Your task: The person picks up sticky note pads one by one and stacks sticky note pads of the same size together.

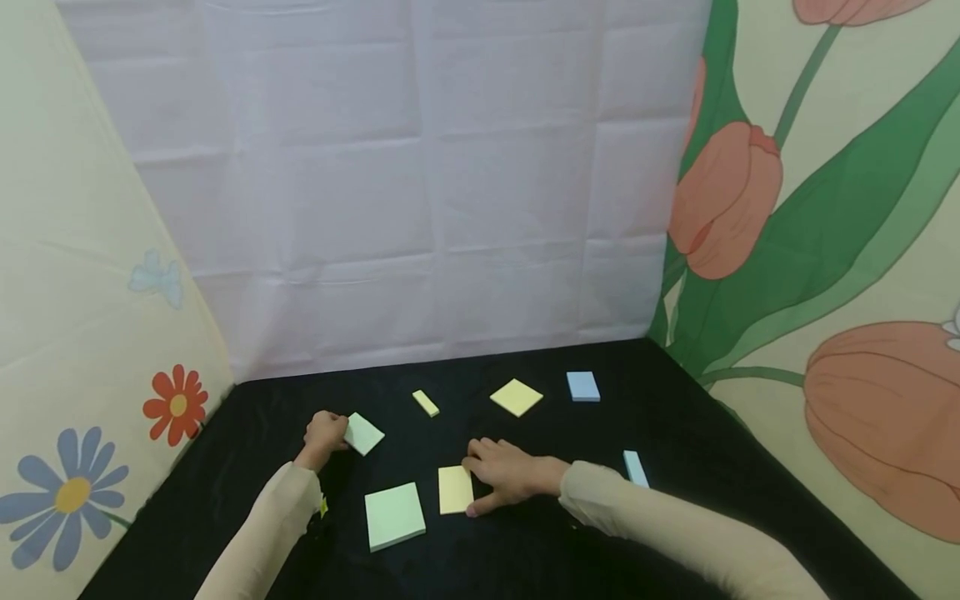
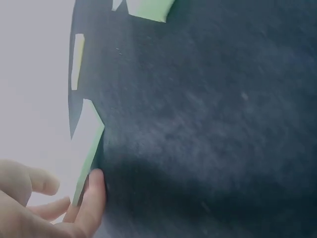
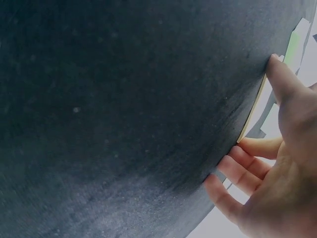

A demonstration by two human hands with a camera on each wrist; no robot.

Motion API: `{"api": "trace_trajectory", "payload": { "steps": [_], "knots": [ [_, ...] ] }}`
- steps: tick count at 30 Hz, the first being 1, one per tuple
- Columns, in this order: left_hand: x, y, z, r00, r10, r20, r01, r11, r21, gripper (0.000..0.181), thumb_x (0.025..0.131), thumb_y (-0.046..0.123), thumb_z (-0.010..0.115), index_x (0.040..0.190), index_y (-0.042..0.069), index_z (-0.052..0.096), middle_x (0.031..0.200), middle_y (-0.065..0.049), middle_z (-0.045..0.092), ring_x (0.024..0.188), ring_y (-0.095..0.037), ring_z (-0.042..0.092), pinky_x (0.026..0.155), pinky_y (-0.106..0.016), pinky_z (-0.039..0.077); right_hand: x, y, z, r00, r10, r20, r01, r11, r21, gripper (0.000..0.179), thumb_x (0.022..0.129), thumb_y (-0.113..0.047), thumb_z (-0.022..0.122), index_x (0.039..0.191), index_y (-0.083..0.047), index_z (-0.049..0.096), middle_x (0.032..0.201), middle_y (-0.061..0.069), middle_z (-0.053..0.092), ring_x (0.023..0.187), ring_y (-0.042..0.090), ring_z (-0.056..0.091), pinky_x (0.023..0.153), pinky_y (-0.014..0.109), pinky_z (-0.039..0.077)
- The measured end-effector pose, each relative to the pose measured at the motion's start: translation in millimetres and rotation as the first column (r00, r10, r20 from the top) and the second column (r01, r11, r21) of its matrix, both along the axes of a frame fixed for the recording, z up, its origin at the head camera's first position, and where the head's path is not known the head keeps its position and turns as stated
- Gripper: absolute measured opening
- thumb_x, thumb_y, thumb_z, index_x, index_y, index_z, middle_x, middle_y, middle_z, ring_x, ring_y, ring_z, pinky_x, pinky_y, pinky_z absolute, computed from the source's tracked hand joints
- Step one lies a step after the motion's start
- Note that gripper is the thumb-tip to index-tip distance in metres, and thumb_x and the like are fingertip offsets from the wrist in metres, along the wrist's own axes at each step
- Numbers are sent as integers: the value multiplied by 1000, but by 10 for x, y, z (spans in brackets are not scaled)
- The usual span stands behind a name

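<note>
On the left, my left hand [image 1: 326, 437] pinches the left corner of a small pale green sticky note pad [image 1: 365, 434]. The left wrist view shows this pad [image 2: 88, 144] edge-on, its corner between the fingers. My right hand [image 1: 510, 472] spans the right edge of a yellow sticky note pad [image 1: 453, 490], thumb at the near corner and index finger at the far one. In the right wrist view the same yellow pad [image 3: 255, 113] lies between thumb and index finger, the other fingers spread beside it. A larger green sticky note pad [image 1: 395, 515] sits between the two forearms.
Farther back on the black cloth [image 1: 465, 417] lie a narrow yellow pad [image 1: 425, 403], a square yellow pad [image 1: 517, 397] and a blue pad [image 1: 582, 386]. A narrow light-blue pad [image 1: 635, 468] is by the right sleeve. The left sleeve partly hides a small yellow-green piece [image 1: 323, 506].
</note>
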State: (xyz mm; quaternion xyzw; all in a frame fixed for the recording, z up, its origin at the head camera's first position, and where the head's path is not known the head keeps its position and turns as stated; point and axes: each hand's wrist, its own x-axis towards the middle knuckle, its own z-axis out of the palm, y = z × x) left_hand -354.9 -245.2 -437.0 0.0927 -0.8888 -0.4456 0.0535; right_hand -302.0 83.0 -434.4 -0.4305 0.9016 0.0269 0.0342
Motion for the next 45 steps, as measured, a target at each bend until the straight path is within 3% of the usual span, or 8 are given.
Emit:
{"api": "trace_trajectory", "payload": {
  "steps": [6, 21, 27, 45],
  "knots": [
    [-12, -4, -16, 999, 8, 43, -13, 993, 118, 35, 91, 0, 43, 114, -23, 55, 109, -37, 57, 86, -39, 67, 64, -32, 56, 12, 11, 0, 1000, 11, 0, -11, 1000, -8, 64, 87, -60, 66, 126, -10, 58, 110, -2, 44, 94, 11, 42, 77, 26, 36],
    [-31, -67, -9, 1000, 12, 20, -15, 987, 162, 35, 91, -2, 44, 117, -20, 59, 105, -34, 60, 70, -22, 66, 58, -31, 56, 16, 34, 5, 999, 35, 30, -34, 999, -38, 63, 90, -58, 64, 129, -8, 56, 113, -1, 43, 96, 12, 42, 78, 26, 35],
    [-30, -95, 6, 999, -24, 29, 19, 986, 168, 35, 92, -2, 44, 118, -20, 59, 106, -34, 60, 66, -18, 65, 59, -30, 56, 19, 36, -3, 999, 29, 44, -27, 999, -35, 64, 91, -58, 63, 131, -8, 55, 114, 0, 44, 97, 12, 42, 79, 27, 36],
    [24, 30, 70, 992, -124, 16, 118, 969, 219, 28, 99, -3, 48, 118, -21, 57, 107, -33, 59, 75, -26, 66, 65, -37, 57, -15, 69, -42, 998, 33, 55, -32, 999, -32, 67, 92, -59, 59, 135, -8, 51, 118, 0, 44, 100, 13, 42, 82, 28, 37]
  ]
}}
